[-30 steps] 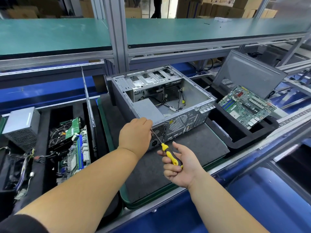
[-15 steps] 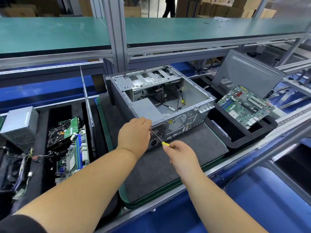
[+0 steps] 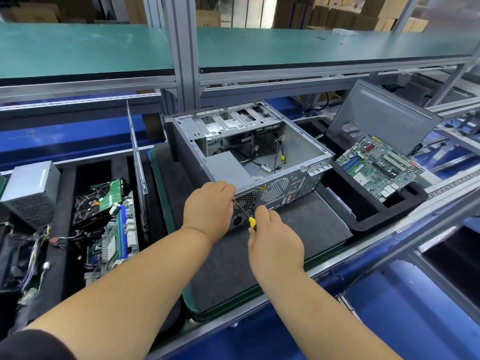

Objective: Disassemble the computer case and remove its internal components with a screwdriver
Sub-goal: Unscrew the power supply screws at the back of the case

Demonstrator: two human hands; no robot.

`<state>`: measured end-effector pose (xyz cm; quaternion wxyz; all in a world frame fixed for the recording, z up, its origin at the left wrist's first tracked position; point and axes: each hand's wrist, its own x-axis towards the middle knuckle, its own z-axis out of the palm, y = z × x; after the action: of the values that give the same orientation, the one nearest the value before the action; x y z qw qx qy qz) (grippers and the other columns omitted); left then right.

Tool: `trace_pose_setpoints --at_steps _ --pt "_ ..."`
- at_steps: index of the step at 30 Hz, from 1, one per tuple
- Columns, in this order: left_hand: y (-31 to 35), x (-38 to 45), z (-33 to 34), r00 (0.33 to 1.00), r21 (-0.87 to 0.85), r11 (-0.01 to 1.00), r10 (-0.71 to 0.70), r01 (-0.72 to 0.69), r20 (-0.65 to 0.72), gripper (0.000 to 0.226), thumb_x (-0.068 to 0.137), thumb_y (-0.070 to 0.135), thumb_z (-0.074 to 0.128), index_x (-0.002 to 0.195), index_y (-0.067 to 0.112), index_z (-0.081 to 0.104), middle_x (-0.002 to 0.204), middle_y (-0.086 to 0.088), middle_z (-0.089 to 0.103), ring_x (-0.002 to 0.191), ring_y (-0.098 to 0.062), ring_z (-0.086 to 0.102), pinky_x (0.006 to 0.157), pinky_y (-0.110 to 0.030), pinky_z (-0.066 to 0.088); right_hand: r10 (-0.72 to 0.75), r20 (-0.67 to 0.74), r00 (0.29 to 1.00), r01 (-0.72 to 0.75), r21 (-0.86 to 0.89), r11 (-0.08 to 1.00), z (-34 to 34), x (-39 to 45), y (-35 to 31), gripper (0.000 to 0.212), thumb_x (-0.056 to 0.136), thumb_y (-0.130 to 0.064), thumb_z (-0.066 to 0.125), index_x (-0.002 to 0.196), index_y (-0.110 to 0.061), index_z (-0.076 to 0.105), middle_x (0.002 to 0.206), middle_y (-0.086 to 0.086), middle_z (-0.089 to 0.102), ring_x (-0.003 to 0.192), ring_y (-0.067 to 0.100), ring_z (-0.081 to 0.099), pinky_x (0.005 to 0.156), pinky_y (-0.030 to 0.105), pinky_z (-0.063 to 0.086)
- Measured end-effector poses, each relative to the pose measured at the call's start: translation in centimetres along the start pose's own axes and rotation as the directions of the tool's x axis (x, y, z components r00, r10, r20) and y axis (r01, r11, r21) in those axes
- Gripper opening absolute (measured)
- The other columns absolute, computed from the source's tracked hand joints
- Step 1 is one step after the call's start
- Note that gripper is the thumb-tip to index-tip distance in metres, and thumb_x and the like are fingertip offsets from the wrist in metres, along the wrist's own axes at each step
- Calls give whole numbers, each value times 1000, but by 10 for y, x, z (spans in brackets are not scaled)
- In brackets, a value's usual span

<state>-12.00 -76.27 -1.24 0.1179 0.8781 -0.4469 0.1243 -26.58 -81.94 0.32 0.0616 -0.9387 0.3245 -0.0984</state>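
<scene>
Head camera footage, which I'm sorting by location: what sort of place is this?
Probably a factory-style line for taking apart computers. An opened computer case sits on a mat, loose motherboards lie in foam trays on both sides, and cardboard boxes are stacked behind the aluminium-framed benches.

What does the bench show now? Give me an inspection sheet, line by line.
Surface: grey mat under the computer case.
Job's things: case open on top, power supply inside; screwdriver at its rear panel.
Clutter: motherboard and side panel in the right tray; boards and a loose power supply unit on the left.
Grippers: right hand grips the screwdriver handle; left hand at its shaft.
Cables: loose wires inside the case.
Surroundings: green shelf, cardboard boxes behind.
</scene>
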Motion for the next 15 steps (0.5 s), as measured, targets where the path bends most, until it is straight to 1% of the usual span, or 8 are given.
trace_pose_setpoints --at_steps 2,3,5,6,8,11,13,15 --pt "0 0 0 1000 10 1000 2 -2 0 20 96 28 48 110 21 59 104 4 61 94 -21 55 67 -31 39 -1 8 1000 1 33 999 -1 1 0 19 101 -32 45 114 -21 39 111 -2 53 88 23 61 60 31 33" --pt "1 0 -1 1000 14 1000 2 -2 1 19 95 28 48 110 21 59 104 4 61 94 -21 55 67 -31 39 2 12 1000 -3 92 996 -1 1 1 19 100 -33 48 110 -21 39 108 -2 54 87 24 61 60 31 33" --pt "1 1 -2 1000 21 1000 -1 1 2 18 95 28 49 108 21 59 103 4 61 93 -21 56 67 -31 39 45 40 998 -56 317 947 -2 1 6 18 98 -36 50 96 -21 40 94 -5 55 79 21 56 59 34 34" --pt "1 1 -2 1000 22 1000 -3 3 2 18 95 28 49 108 21 59 102 4 61 93 -22 56 67 -32 40 87 85 993 -116 449 886 -2 2 9 18 98 -36 50 90 -22 42 85 -6 55 73 18 53 57 34 35" --pt "1 1 -2 1000 21 1000 -5 5 3 18 95 27 48 108 21 59 103 4 61 94 -22 55 67 -32 39 173 213 962 -272 654 706 -4 3 16 15 99 -31 48 85 -24 49 77 -5 58 62 12 48 55 31 37" --pt "2 1 -2 1000 29 1000 -6 6 2 19 96 28 47 111 23 58 105 5 61 95 -21 55 67 -30 36 237 398 886 -460 810 363 -4 3 22 13 98 -20 53 87 -18 60 76 2 65 55 10 45 57 25 37" --pt "2 1 -2 1000 32 999 -7 7 0 20 96 29 46 111 23 58 105 5 61 95 -20 55 68 -30 37 234 537 811 -563 825 58 -4 6 24 11 99 -14 54 93 -10 62 72 8 63 52 11 42 55 24 36" --pt "2 0 -2 1000 32 999 -7 7 -2 20 96 29 47 111 23 58 105 5 61 94 -20 55 68 -30 38 207 687 697 -640 725 -254 -5 10 25 12 98 -10 55 95 -3 63 66 11 59 49 12 38 54 24 34"
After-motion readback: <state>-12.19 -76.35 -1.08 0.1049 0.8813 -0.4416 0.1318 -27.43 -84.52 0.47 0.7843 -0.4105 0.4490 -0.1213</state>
